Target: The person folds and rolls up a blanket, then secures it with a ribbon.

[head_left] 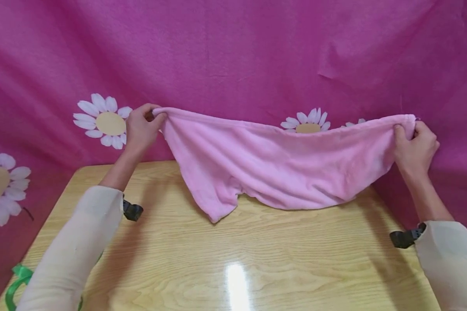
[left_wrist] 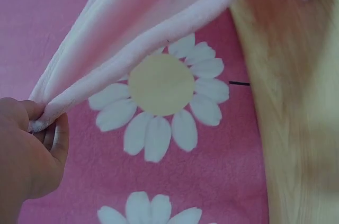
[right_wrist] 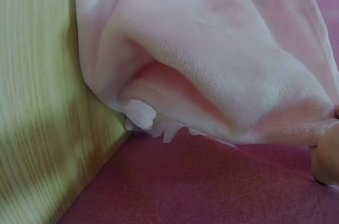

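Note:
A soft pink fleece cloth (head_left: 276, 164) hangs in folds above the table, stretched between both hands. My left hand (head_left: 143, 128) pinches its upper left corner between thumb and fingers. In the left wrist view the left hand (left_wrist: 34, 152) grips the gathered corner, and the cloth (left_wrist: 132, 38) rises away to the upper right. At the other end my right hand (head_left: 416, 149) holds the upper right corner. Only part of the right hand (right_wrist: 327, 155) shows at the right wrist view's edge, gripping the cloth (right_wrist: 212, 65). The cloth's lower edge dips unevenly, with one pointed corner at left.
Under the cloth is a light wooden table (head_left: 295, 255) with a bright reflection near its front. A green ribbon-like thing (head_left: 21, 276) lies at the lower left, partly behind the sleeve (head_left: 78, 242). A magenta sheet (head_left: 233, 52) with white daisies hangs behind and beside the table.

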Action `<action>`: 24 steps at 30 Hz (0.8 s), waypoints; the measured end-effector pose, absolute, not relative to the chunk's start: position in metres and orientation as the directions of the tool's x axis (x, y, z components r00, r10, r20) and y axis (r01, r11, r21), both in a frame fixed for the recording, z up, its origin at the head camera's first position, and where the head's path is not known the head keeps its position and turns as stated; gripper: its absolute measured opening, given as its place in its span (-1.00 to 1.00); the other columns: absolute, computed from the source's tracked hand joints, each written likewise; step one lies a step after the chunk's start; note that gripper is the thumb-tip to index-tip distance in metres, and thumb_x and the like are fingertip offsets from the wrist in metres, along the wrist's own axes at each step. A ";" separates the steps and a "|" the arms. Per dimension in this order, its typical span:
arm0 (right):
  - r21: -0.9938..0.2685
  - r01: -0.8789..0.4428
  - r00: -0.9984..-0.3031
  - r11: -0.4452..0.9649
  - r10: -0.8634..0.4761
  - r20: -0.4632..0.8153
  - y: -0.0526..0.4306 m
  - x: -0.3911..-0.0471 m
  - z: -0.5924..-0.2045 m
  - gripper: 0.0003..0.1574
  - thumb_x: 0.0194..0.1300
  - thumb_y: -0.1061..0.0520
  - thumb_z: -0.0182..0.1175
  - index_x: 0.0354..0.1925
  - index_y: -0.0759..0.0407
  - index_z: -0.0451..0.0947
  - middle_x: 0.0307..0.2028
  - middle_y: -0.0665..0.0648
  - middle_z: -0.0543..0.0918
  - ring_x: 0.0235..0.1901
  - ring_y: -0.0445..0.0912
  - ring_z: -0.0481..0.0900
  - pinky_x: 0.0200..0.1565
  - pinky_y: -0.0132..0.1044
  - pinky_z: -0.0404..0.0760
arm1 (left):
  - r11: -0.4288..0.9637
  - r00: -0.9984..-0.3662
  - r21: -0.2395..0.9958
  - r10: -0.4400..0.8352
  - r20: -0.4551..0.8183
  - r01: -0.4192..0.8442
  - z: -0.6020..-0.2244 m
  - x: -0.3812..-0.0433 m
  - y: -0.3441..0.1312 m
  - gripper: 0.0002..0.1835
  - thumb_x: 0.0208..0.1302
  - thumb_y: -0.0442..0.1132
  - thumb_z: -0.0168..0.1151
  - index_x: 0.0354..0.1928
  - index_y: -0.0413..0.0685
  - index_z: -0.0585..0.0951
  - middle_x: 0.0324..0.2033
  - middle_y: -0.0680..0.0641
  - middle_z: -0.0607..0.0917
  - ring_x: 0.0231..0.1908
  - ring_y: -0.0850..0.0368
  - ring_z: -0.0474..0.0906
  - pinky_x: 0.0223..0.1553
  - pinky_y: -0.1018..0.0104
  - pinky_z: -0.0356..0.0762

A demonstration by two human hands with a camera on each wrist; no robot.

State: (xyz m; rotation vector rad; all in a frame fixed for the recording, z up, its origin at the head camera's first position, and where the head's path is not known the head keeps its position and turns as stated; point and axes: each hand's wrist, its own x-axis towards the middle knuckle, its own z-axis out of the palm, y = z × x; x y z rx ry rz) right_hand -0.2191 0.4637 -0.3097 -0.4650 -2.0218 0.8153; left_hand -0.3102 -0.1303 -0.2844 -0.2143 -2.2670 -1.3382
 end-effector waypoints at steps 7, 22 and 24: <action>-0.738 -0.008 -0.525 0.675 0.625 0.578 0.462 -0.222 -0.302 -0.71 0.25 -0.06 0.22 -0.56 -0.29 0.38 -0.64 -0.38 0.35 -0.50 -0.32 0.29 -0.35 -0.43 0.17 | 0.462 -0.850 0.798 -0.157 0.502 0.386 -0.269 -0.308 -0.145 -0.75 0.32 -0.26 0.31 -0.07 -0.31 0.69 -0.45 0.19 0.62 -0.40 0.38 0.47 -0.34 0.53 0.39; -0.787 -0.084 -0.489 0.611 0.663 0.567 0.466 -0.228 -0.285 -0.70 0.22 0.01 0.24 -0.59 -0.28 0.41 -0.65 -0.33 0.38 -0.53 -0.37 0.28 -0.40 -0.45 0.17 | 0.404 -0.843 0.836 -0.233 0.485 0.370 -0.240 -0.304 -0.171 -0.81 0.27 -0.21 0.34 -0.14 -0.15 0.73 -0.50 0.23 0.62 -0.43 0.36 0.50 -0.35 0.54 0.46; -0.784 -0.098 -0.485 0.613 0.658 0.576 0.466 -0.230 -0.282 -0.70 0.21 0.03 0.24 -0.59 -0.28 0.41 -0.66 -0.31 0.38 -0.54 -0.38 0.29 -0.42 -0.46 0.18 | 0.384 -0.840 0.843 -0.242 0.486 0.377 -0.237 -0.305 -0.173 -0.82 0.26 -0.23 0.35 -0.15 -0.13 0.74 -0.49 0.22 0.62 -0.43 0.34 0.50 -0.34 0.54 0.45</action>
